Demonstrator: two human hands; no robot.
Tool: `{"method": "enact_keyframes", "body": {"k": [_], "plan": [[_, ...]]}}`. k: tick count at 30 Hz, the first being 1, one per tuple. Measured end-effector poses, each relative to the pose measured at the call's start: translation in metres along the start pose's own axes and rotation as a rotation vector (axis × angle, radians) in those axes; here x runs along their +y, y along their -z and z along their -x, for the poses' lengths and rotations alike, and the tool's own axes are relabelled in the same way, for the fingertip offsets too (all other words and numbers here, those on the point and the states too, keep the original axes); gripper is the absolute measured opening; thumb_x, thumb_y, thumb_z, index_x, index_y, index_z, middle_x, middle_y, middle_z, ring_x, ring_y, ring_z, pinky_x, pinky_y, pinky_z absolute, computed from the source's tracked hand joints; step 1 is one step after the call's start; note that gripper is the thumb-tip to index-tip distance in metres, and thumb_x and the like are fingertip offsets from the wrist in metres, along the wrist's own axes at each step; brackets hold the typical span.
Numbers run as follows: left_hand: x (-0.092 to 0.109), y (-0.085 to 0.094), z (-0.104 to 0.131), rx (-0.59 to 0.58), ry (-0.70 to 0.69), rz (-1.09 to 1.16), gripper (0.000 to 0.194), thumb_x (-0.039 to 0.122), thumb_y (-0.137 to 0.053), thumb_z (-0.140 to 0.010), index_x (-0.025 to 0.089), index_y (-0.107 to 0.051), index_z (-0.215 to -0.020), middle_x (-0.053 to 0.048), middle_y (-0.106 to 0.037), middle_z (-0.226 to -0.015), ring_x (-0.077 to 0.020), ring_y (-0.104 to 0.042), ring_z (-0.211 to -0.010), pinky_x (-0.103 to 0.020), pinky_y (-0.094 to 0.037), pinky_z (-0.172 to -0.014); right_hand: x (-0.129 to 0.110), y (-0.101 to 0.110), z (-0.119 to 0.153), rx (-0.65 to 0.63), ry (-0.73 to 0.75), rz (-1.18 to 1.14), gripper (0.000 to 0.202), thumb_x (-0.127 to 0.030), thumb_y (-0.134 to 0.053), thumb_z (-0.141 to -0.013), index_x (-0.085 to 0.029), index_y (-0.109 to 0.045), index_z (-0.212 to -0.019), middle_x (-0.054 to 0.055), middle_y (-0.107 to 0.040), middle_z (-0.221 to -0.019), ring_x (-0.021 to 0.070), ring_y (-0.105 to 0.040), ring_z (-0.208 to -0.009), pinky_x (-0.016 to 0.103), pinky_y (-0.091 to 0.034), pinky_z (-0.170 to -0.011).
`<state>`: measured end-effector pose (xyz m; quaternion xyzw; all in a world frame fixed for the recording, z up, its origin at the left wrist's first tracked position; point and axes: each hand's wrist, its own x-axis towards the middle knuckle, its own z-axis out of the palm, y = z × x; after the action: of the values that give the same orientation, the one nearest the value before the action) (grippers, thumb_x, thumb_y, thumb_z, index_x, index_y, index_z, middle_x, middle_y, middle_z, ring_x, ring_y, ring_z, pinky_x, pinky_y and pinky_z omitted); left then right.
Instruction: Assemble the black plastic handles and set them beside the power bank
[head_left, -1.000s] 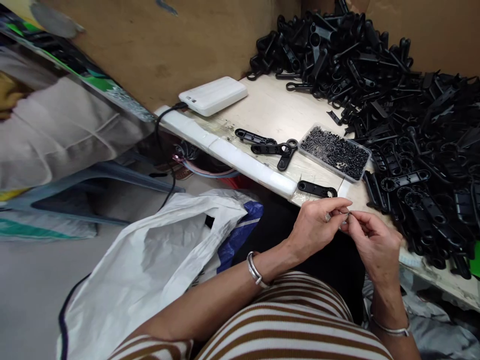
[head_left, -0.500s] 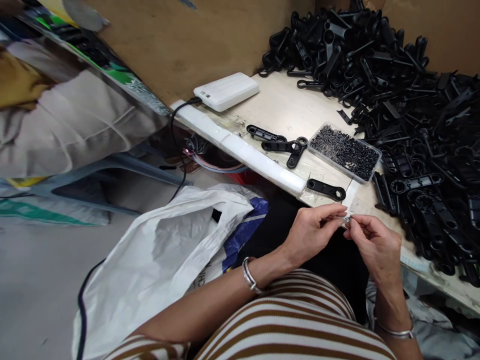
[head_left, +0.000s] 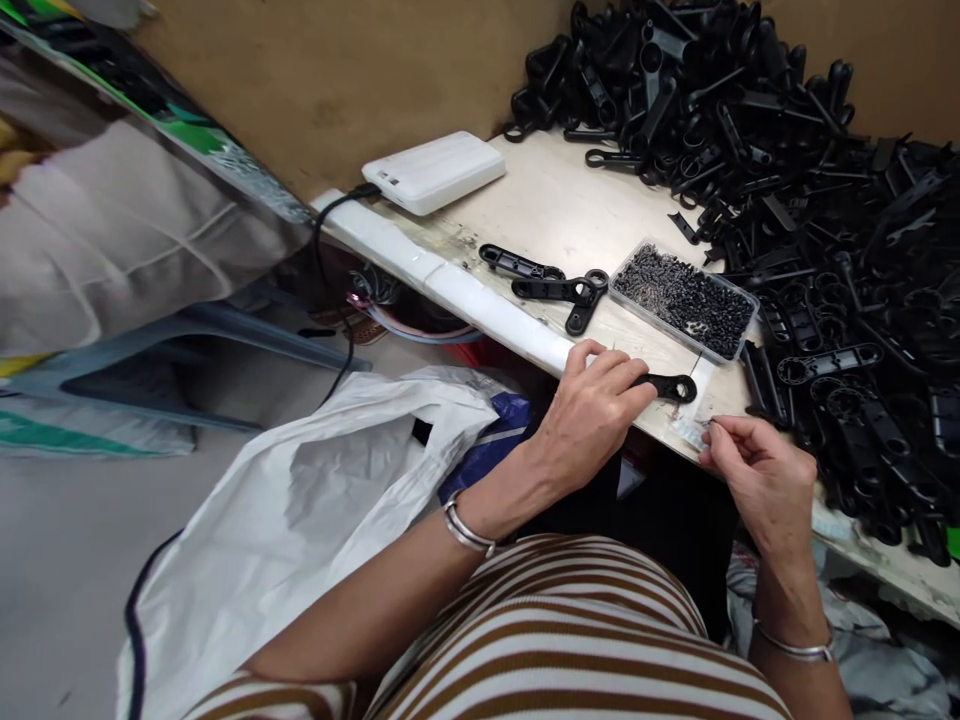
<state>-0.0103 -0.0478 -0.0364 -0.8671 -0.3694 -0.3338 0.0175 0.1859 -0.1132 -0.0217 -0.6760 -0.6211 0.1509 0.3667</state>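
My left hand is at the front edge of the table, its fingers closed over one end of a black plastic arm. The arm's ringed end sticks out to the right of my fingertips. My right hand pinches a tiny dark piece between thumb and forefinger, too small to make out, just right of that arm. Behind both hands stands a clear plastic box full of small black and grey pieces. Further left, several like black arms lie together.
A large heap of black plastic parts covers the right and back of the table. A white power bank with a black cable lies at the left. Below hangs an open white sack; a grey stool stands beyond it.
My hands were together at the table edge and have come apart. The left has moved left onto the black arm; the right stays near the edge, still pinching.
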Motion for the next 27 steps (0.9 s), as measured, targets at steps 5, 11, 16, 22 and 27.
{"method": "enact_keyframes", "body": {"k": [5, 11, 16, 22, 27], "plan": [[0.010, -0.006, 0.002, -0.020, -0.040, 0.069, 0.025, 0.012, -0.045, -0.094, 0.016, -0.068, -0.084, -0.007, -0.070, -0.098, -0.0204, -0.059, -0.090, -0.035, -0.045, -0.081, 0.001, 0.003, -0.006, 0.007, 0.126, 0.162, 0.013, -0.027, -0.060, -0.086, -0.019, -0.069, -0.081, 0.000, -0.070, -0.064, 0.0133, -0.065, -0.052, 0.023, -0.051, -0.056], [0.011, -0.007, 0.004, -0.126, -0.037, 0.099, 0.027, 0.011, -0.042, -0.095, 0.014, -0.067, -0.086, -0.009, -0.067, -0.098, -0.0198, -0.059, -0.090, -0.032, -0.051, -0.081, -0.004, -0.001, -0.013, 0.018, 0.309, 0.334, 0.015, -0.021, -0.057, -0.088, -0.017, -0.068, -0.080, 0.002, -0.070, -0.067, 0.0119, -0.063, -0.053, 0.021, -0.049, -0.058], [0.011, -0.005, 0.003, -0.122, -0.043, 0.109, 0.029, 0.011, -0.040, -0.096, 0.013, -0.067, -0.086, -0.009, -0.067, -0.096, -0.0195, -0.060, -0.088, -0.031, -0.053, -0.079, -0.007, -0.006, -0.014, 0.006, 0.385, 0.406, 0.016, -0.019, -0.053, -0.090, -0.015, -0.067, -0.082, 0.004, -0.071, -0.070, 0.0139, -0.066, -0.059, 0.023, -0.049, -0.061], [0.011, -0.005, 0.003, -0.113, -0.044, 0.116, 0.030, 0.013, -0.039, -0.096, 0.013, -0.067, -0.086, -0.010, -0.067, -0.096, -0.0201, -0.061, -0.086, -0.032, -0.054, -0.079, -0.011, -0.009, -0.015, -0.010, 0.450, 0.491, 0.016, -0.016, -0.052, -0.091, -0.013, -0.066, -0.084, 0.005, -0.070, -0.069, 0.0152, -0.065, -0.060, 0.024, -0.046, -0.059], [0.012, -0.005, 0.005, -0.102, -0.039, 0.110, 0.030, 0.013, -0.039, -0.097, 0.013, -0.067, -0.085, -0.010, -0.067, -0.096, -0.0196, -0.061, -0.086, -0.031, -0.054, -0.079, -0.019, -0.013, -0.014, -0.076, 0.435, 0.574, 0.020, -0.018, -0.048, -0.093, -0.014, -0.064, -0.083, 0.006, -0.068, -0.070, 0.0172, -0.064, -0.060, 0.026, -0.043, -0.058]]}}
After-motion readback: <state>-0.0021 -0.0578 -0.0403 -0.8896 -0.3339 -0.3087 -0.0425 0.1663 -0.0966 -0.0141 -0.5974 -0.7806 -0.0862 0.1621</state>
